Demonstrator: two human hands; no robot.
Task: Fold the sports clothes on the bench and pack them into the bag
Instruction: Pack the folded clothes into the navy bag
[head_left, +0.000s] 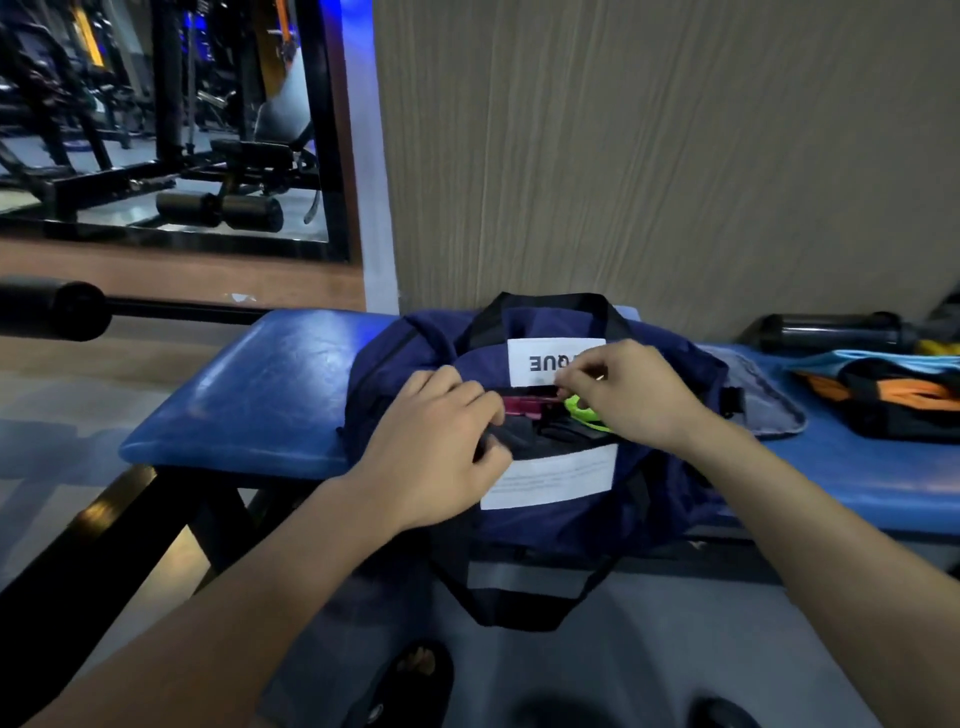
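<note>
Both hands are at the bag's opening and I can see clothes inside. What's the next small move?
Probably draw the right hand along the opening of the navy duffel bag to close it. It seems to pinch something small there, likely the zipper pull, while the left hand grips the near edge. Pink and neon-green clothes show in the gap.

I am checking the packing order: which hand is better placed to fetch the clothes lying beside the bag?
Probably the right hand: the black-and-orange clothes lie on its side of the navy bag.

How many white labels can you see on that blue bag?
2. One white label sits on the far side of the bag opening, partly covered by the right hand. The other label lies on the near side, beside the left hand. Others may be hidden.
</note>
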